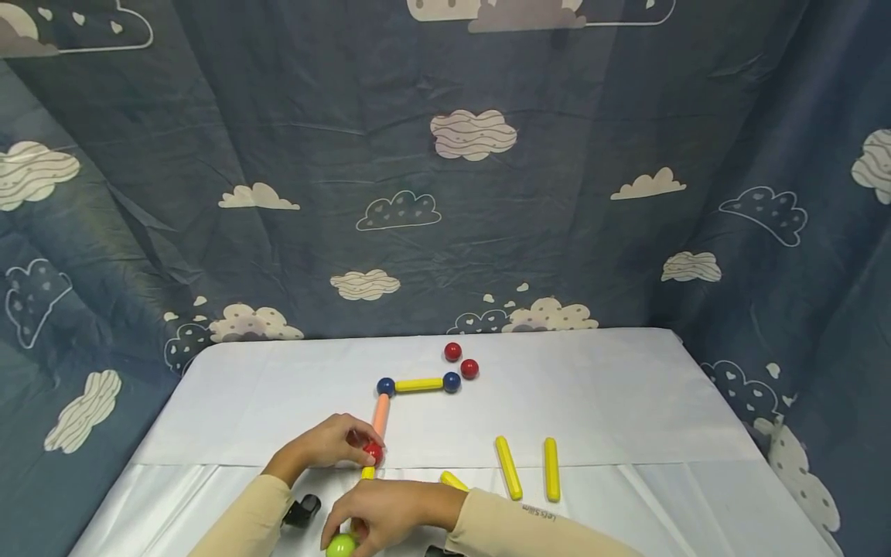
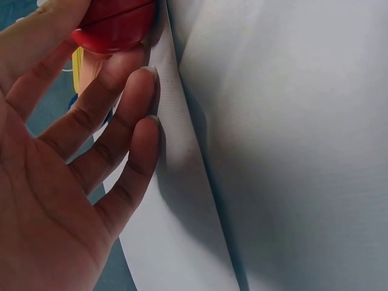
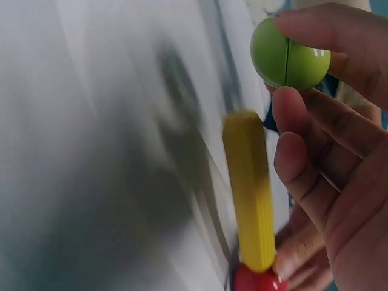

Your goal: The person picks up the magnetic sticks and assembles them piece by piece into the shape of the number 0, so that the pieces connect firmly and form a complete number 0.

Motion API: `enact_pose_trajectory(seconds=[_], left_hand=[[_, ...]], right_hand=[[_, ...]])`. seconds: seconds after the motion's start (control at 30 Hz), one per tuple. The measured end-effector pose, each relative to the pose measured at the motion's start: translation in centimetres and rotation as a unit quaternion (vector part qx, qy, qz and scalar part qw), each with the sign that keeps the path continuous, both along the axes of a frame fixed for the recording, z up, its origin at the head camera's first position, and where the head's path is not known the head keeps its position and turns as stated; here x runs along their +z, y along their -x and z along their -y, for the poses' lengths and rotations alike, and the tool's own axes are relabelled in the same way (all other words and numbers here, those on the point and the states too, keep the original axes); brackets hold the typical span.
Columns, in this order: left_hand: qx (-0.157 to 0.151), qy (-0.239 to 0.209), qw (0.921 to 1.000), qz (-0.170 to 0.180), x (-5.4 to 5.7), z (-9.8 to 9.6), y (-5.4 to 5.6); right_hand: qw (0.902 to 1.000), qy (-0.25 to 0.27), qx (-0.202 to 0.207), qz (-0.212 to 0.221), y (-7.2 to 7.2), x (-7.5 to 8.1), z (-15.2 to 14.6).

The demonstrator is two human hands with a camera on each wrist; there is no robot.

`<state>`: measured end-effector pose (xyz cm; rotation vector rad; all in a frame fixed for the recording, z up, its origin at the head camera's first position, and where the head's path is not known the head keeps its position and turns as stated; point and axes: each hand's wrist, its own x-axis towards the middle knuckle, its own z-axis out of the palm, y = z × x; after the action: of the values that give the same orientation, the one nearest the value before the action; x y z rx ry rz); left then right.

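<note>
Green ball (image 1: 340, 547) in right hand (image 1: 390, 510)

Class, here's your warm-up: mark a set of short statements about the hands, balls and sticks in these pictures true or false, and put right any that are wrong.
1. The left hand holds a red ball. True.
2. The right hand holds a blue ball. False: it holds a green ball.
3. The stick between the two blue balls is green. False: it is yellow.
4. In the right wrist view, the green ball is apart from the yellow stick. True.
5. Two other red balls lie nearer the person than the left hand. False: they lie farther away.
</note>
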<state>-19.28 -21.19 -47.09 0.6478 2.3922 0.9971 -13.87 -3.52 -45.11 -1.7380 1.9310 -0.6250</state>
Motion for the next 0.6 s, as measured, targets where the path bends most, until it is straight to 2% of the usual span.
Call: enact_pose_trajectory(seconds=[0.27,0.6], left_hand=[[0.0,-0.002,0.9999,-0.01,-0.21,-0.01,0.01],[0.0,-0.012,0.9999,-0.008,-0.18,0.07,0.04]], right_hand=[[0.9954,-0.031,0.015,-0.089,-0.83,-0.66,0.47],[0.9924,-0.041,0.011,-0.116,-0.58,-1.13,0.35]])
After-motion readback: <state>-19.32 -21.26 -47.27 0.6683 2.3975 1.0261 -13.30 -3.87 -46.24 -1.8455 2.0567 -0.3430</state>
